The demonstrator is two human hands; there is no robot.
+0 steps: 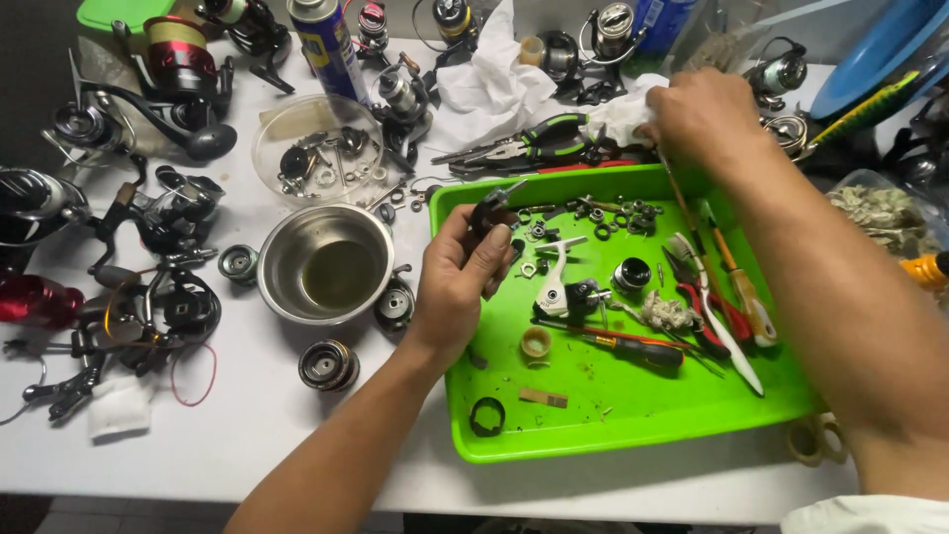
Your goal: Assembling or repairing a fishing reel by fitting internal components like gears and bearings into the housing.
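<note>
My left hand [457, 282] is closed around a small dark reel part [491, 209] above the left edge of a bright green tray [593, 420]. My right hand [704, 114] reaches past the tray's far edge and grips a white tissue [618, 117], with a thin stick running down from under it. In the tray lie a white reel body [556, 287], a black spool [632, 274], a screwdriver [618, 344], brushes, a black ring [486, 416] and several small screws and washers [605, 215].
A steel bowl [327, 261] with dark liquid stands left of the tray. Behind it is a clear lid holding small parts [316, 148], a spray can [325, 44] and pliers [524, 143]. Several fishing reels and spools crowd the left and far side of the white table.
</note>
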